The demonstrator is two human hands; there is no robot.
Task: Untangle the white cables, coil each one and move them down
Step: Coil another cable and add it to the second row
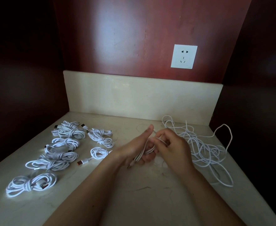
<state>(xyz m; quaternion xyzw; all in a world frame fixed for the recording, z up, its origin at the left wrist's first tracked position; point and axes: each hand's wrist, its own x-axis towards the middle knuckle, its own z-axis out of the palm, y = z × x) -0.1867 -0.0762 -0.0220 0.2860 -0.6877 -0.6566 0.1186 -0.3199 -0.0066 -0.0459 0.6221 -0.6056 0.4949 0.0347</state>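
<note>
The left hand [134, 148] is held just above the bench [150, 196], thumb pointing up. Its fingers are curled round a small bundle of white cable [147, 150], so this hand is gripping the loops. One end of that cable pokes out below the heel of the left hand.

The right hand [174, 145] sits directly beside the left, touching the same bundle. Its fingers are bent and pinch a strand of the cable where it crosses the loops. How tightly the strand is wound cannot be told, as the fingers cover it.

To the right of the right hand, and partly behind it, lies a loose tangle of white cables [204, 149] spread on the bench, with one long loop reaching out towards the far right edge.

To the left of the left hand lie the coiled cables [65, 142], each tied round its middle and set in rough rows. The nearest coil [99, 152] lies just beside the left wrist, its orange-tipped plug [80, 163] pointing away from the hand.

Beyond both hands a pale stone strip [142, 95] runs along the back of the bench. Above it is a dark red wall [125, 38] with a white socket [184, 56], up and to the right of the right hand.
</note>
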